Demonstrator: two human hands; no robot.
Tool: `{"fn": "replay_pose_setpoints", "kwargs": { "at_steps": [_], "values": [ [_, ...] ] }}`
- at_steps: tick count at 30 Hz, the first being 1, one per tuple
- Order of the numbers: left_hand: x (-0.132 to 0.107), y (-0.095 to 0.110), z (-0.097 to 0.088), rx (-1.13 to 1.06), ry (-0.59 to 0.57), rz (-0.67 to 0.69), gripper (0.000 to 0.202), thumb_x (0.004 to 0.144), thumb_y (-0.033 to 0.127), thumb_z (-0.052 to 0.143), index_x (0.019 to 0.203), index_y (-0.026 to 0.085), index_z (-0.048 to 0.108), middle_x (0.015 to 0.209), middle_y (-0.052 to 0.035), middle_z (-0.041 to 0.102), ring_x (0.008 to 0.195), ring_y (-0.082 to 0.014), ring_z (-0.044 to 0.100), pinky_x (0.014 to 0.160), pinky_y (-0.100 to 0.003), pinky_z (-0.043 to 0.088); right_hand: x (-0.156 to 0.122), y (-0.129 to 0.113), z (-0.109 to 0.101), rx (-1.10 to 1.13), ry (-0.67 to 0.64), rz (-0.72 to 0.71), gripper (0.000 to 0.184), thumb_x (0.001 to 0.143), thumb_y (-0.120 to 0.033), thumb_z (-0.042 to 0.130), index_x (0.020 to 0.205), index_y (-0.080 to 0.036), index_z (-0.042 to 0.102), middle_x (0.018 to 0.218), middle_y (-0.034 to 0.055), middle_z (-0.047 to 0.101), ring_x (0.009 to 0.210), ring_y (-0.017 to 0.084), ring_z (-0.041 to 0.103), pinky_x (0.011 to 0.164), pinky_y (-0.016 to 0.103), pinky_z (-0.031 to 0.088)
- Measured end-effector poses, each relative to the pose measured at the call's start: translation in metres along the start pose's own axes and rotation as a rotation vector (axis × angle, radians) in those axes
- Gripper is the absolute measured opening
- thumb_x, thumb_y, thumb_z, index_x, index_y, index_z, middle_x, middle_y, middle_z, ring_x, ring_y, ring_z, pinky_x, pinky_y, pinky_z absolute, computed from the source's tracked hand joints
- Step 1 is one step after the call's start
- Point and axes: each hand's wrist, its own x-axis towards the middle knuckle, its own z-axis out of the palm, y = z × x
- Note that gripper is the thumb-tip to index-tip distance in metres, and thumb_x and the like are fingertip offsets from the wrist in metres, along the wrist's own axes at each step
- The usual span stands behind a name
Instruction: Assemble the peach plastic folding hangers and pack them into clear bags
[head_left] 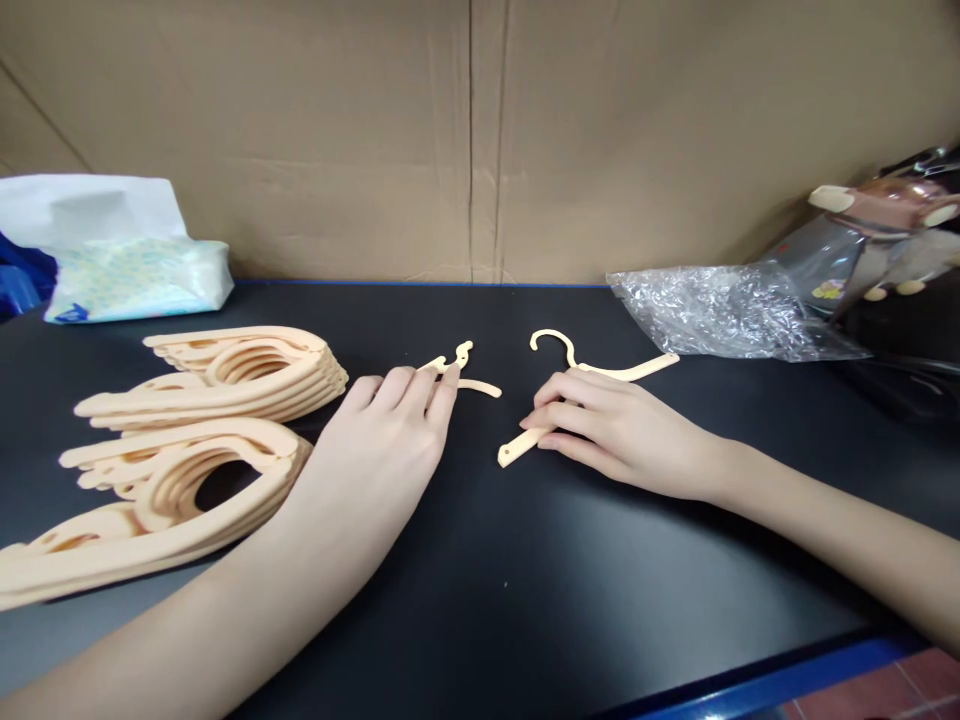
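My left hand [390,420] rests palm down over cream plastic hanger pieces [480,386], its fingers bent together round them and the fingertips hidden. A small knobbed end [463,353] and a curved strip stick out past the fingers. My right hand [600,425] is closed on a cream folding hanger [630,370], thumb and fingers gripping its near arm [517,446]. The hanger's hook points away from me, and its other arm reaches right. A gap of dark table separates the two hands.
Two stacks of folded cream hangers, a far one [300,385] and a near one [247,530], lie left. Behind them sits a tissue pack [142,280]. Crumpled clear plastic [727,310] and a bag with a toy-like figure [877,220] stand right. Cardboard [337,140] backs the black table [480,600].
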Motion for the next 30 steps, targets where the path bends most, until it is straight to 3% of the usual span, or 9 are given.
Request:
{"fn": "replay_pose_setpoints", "kwargs": {
  "at_steps": [7, 10, 14, 17, 20, 23, 25, 28, 30],
  "values": [
    [0.007, -0.001, -0.006, -0.059, -0.041, 0.056, 0.049, 0.086, -0.005, 0.031, 0.121, 0.000, 0.063, 0.096, -0.0180, 0.069, 0.084, -0.0326, 0.062, 0.069, -0.043, 0.052, 0.000, 0.000, 0.000, 0.002, -0.010, 0.010, 0.024, 0.102, -0.025, 0.045, 0.107, -0.016, 0.067, 0.101, 0.0077, 0.062, 0.085, 0.019, 0.056, 0.078, 0.034, 0.047],
    [0.002, 0.000, -0.010, -0.222, 0.056, 0.017, 0.036, 0.089, 0.002, 0.037, 0.109, 0.007, 0.067, 0.093, -0.0140, 0.065, 0.083, -0.0303, 0.061, 0.069, -0.043, 0.053, 0.000, 0.000, 0.000, 0.003, -0.006, 0.009, 0.024, 0.102, -0.025, 0.045, 0.107, -0.015, 0.067, 0.101, 0.0077, 0.063, 0.086, 0.019, 0.057, 0.079, 0.034, 0.047],
    [-0.001, 0.000, -0.013, -0.910, 0.182, -0.211, 0.015, 0.092, 0.015, 0.046, 0.094, 0.017, 0.061, 0.093, -0.0037, 0.061, 0.074, -0.0171, 0.062, 0.061, -0.030, 0.054, 0.000, 0.000, 0.000, 0.008, -0.007, 0.000, 0.024, 0.101, -0.024, 0.045, 0.108, -0.015, 0.067, 0.102, 0.0080, 0.062, 0.087, 0.019, 0.056, 0.079, 0.034, 0.046],
    [0.003, 0.002, -0.013, -1.457, 0.065, -0.374, 0.015, 0.087, 0.022, 0.057, 0.073, 0.017, 0.059, 0.089, 0.0000, 0.059, 0.070, -0.0128, 0.066, 0.061, -0.026, 0.058, 0.000, 0.001, 0.000, 0.005, -0.003, -0.001, 0.024, 0.101, -0.024, 0.045, 0.108, -0.015, 0.067, 0.101, 0.0080, 0.062, 0.086, 0.019, 0.056, 0.078, 0.034, 0.046],
    [0.005, 0.005, -0.012, -1.774, -0.038, -0.555, 0.017, 0.085, 0.033, 0.063, 0.079, 0.018, 0.062, 0.087, -0.0003, 0.064, 0.082, -0.0172, 0.071, 0.070, -0.028, 0.062, -0.001, 0.001, 0.000, -0.001, -0.003, 0.000, 0.024, 0.101, -0.024, 0.045, 0.106, -0.015, 0.067, 0.100, 0.0077, 0.062, 0.084, 0.019, 0.055, 0.077, 0.034, 0.046],
    [0.004, 0.008, -0.010, -1.814, -0.066, -0.642, 0.031, 0.088, 0.048, 0.058, 0.100, 0.020, 0.063, 0.097, -0.0040, 0.071, 0.098, -0.0211, 0.069, 0.073, -0.031, 0.062, -0.001, 0.001, 0.000, 0.002, -0.008, 0.000, 0.023, 0.101, -0.024, 0.045, 0.107, -0.016, 0.066, 0.101, 0.0079, 0.062, 0.084, 0.019, 0.055, 0.077, 0.034, 0.046],
    [0.002, 0.008, -0.008, -1.715, -0.040, -0.619, 0.033, 0.089, 0.047, 0.056, 0.107, 0.020, 0.062, 0.110, -0.0067, 0.069, 0.099, -0.0212, 0.068, 0.070, -0.030, 0.062, -0.001, 0.001, -0.001, 0.008, -0.010, 0.001, 0.023, 0.101, -0.025, 0.046, 0.107, -0.016, 0.066, 0.102, 0.0082, 0.062, 0.085, 0.019, 0.056, 0.078, 0.034, 0.046],
    [0.001, 0.007, -0.005, -1.425, 0.126, -0.490, 0.022, 0.088, 0.034, 0.059, 0.104, 0.020, 0.058, 0.125, -0.0080, 0.058, 0.096, -0.0180, 0.066, 0.065, -0.026, 0.058, -0.002, 0.000, -0.002, 0.015, -0.009, 0.005, 0.022, 0.101, -0.024, 0.046, 0.107, -0.016, 0.066, 0.102, 0.0083, 0.063, 0.087, 0.019, 0.057, 0.079, 0.034, 0.047],
    [0.000, 0.006, -0.005, -1.241, 0.252, -0.414, 0.036, 0.086, 0.027, 0.061, 0.120, 0.021, 0.049, 0.118, -0.0072, 0.057, 0.093, -0.0169, 0.064, 0.063, -0.025, 0.055, -0.002, 0.000, -0.002, 0.011, -0.001, 0.001, 0.022, 0.101, -0.024, 0.047, 0.108, -0.016, 0.066, 0.103, 0.0084, 0.063, 0.088, 0.019, 0.058, 0.080, 0.035, 0.047]
  ]
}}
